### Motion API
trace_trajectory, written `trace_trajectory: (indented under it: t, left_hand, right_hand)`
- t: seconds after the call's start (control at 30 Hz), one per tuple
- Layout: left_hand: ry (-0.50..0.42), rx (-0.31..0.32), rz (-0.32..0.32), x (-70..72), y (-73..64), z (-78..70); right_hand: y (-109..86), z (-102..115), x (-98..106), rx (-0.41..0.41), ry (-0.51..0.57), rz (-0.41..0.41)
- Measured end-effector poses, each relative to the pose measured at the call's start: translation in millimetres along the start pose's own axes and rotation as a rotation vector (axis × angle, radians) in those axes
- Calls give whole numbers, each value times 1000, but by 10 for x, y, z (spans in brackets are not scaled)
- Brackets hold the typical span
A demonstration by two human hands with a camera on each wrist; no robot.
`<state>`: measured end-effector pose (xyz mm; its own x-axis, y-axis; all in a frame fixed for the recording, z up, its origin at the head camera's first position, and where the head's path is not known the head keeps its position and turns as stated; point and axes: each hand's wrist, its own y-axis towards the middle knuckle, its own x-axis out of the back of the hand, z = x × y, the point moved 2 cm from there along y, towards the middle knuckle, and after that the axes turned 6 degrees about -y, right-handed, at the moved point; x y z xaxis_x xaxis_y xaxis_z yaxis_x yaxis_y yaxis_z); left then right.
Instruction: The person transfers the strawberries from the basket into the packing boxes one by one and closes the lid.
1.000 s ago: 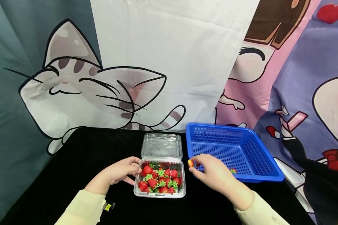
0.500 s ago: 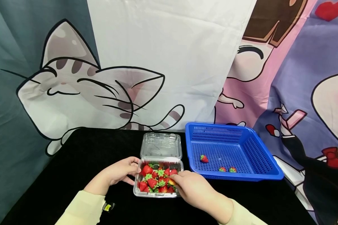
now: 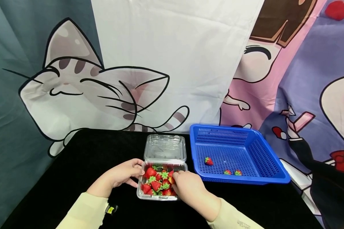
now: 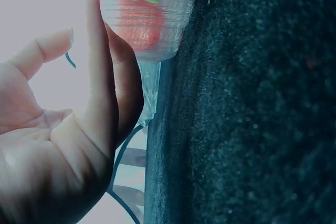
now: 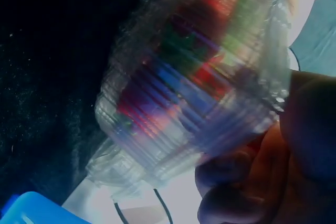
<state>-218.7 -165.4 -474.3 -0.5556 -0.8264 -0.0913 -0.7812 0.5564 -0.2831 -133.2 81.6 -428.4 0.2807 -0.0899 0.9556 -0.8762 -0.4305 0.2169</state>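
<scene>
Clear box: You have one clear box of thin, ribbed plastic, squarish, open near the middle of the black, cloth-like surface; its one lid is folded back toward the surface's back edge.
Fruit in box: About a dozen red strawberries, rounded, with green leafy caps, are heaped together; overlap and your fingers hide the exact count.
Left hand: Your left hand has its grip on the box's left wall, one fingertip over the rim.
Right hand: Your right hand reaches over the box's right rim, its grip pinching one red-and-yellow strawberry inside, toward the right wall.
Blue basket: One blue basket, rectangular, of plastic with slotted sides and a mesh floor, reaches the surface's right edge at its front right corner.
Fruit in basket: Three: one tilted strawberry near the left wall, and a front pair of berries just apart along the front wall.
Room around: A narrow black strip runs between box and basket; a broad stretch spans from your left hand to the surface's left edge.
Backdrop: One cloth backdrop, printed with cartoons, hangs behind the back edge.
</scene>
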Motion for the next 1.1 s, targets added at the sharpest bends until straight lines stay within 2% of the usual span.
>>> trace_trajectory:
  t: [0.57,1.1]
  left_hand:
    - [1,2,3,0,4,-11]
    - [6,-7,-3,-3,-9,1]
  right_hand:
    - [38,-40,-91,-83,111,55]
    - [27,-72,-149,-97,175,50]
